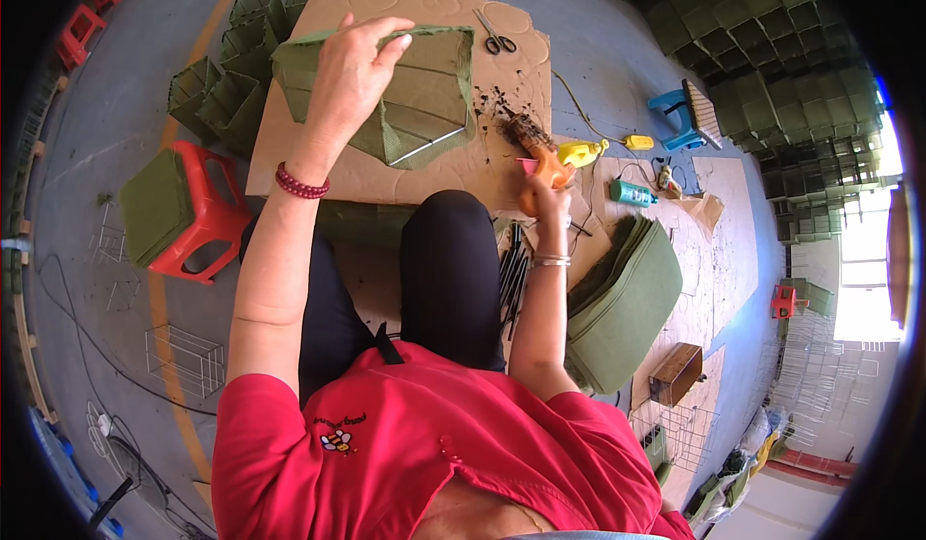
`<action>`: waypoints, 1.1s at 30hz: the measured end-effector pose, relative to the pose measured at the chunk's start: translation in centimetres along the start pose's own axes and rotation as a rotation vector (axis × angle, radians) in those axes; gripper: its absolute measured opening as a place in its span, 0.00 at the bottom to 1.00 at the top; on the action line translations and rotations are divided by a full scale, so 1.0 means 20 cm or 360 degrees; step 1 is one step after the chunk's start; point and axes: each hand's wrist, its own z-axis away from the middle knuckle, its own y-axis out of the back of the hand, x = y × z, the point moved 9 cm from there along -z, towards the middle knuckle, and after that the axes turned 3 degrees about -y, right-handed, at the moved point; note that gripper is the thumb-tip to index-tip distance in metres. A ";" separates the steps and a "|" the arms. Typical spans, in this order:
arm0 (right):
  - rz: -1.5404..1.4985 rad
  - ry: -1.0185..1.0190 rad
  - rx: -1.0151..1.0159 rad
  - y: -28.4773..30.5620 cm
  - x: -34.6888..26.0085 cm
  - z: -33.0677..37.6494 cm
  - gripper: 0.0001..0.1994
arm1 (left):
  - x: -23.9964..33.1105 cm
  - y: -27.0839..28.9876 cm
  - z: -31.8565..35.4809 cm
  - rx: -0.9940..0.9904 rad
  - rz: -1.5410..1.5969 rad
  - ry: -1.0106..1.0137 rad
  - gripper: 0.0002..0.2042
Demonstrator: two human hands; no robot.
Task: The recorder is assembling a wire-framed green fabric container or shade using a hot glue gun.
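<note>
A green mesh-fabric box on a wire frame (429, 77) lies tilted on the cardboard-topped work surface (386, 181). My left hand (359, 66) is at its upper edge, thumb and fingers closed over the rim; the far fingers are partly hidden. A bare white rod shows along its lower right edge. In my right hand (548, 199) is the handle of an orange glue gun (550, 170), to the right of the box. Dark residue crusts the gun's front end, which points up and left, apart from the fabric. A yellow tool (583, 152) lies beside it.
Black-handled scissors (498, 42) lie at the far edge, dark crumbs nearby. Folded green fabric (627, 304) is stacked right of my knees, near a teal bottle (632, 192). A red stool (204, 214) stands left; green boxes (227, 96) stand behind it.
</note>
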 end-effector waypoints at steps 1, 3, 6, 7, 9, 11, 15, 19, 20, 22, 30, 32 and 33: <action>-0.0458 -0.0140 -0.0165 -0.04 0.00 0.03 0.22 | -0.02 0.04 0.03 -0.0001 -0.0023 0.0017 0.08; -0.0839 -0.0188 -0.0440 -0.05 0.04 0.02 0.19 | -0.04 0.07 0.04 -0.0036 -0.0047 0.0065 0.09; -0.1286 -0.0031 -0.0607 -0.03 -0.01 0.14 0.25 | -0.04 0.10 0.09 0.0060 0.0026 -0.0008 0.10; -0.1389 0.0056 -0.0546 0.01 -0.08 0.20 0.27 | -0.04 0.11 0.10 0.0057 0.0018 0.0001 0.10; -0.1717 0.0131 -0.0884 0.02 -0.24 0.30 0.32 | -0.09 0.14 0.15 -0.0003 0.0051 0.0080 0.10; -0.1757 0.0247 -0.1092 0.06 -0.39 0.35 0.34 | -0.09 0.17 0.18 0.0061 0.0043 0.0029 0.11; -0.1519 0.0330 -0.1288 0.05 -0.59 0.54 0.31 | -0.12 0.21 0.22 0.0162 0.0068 0.0029 0.13; -0.1254 0.0346 -0.1688 -0.08 -0.83 0.84 0.33 | -0.19 0.20 0.25 -0.0037 0.0126 0.0249 0.11; -0.1086 0.0171 -0.1759 -0.10 -0.85 0.89 0.31 | -0.20 0.23 0.28 0.0018 0.0158 0.0250 0.12; -0.0955 -0.0025 -0.1814 -0.08 -0.89 0.96 0.30 | -0.20 0.24 0.32 0.0030 0.0180 0.0245 0.12; -0.0710 -0.0378 -0.1943 -0.19 -0.78 1.14 0.33 | -0.14 0.26 0.44 0.0066 0.0185 0.0067 0.13; -0.0648 -0.0489 -0.1955 -0.20 -0.74 1.16 0.32 | -0.14 0.26 0.45 0.0081 0.0130 0.0019 0.14; -0.0665 -0.0519 -0.1950 -0.21 -0.71 1.16 0.32 | -0.15 0.25 0.45 0.0052 0.0131 0.0031 0.14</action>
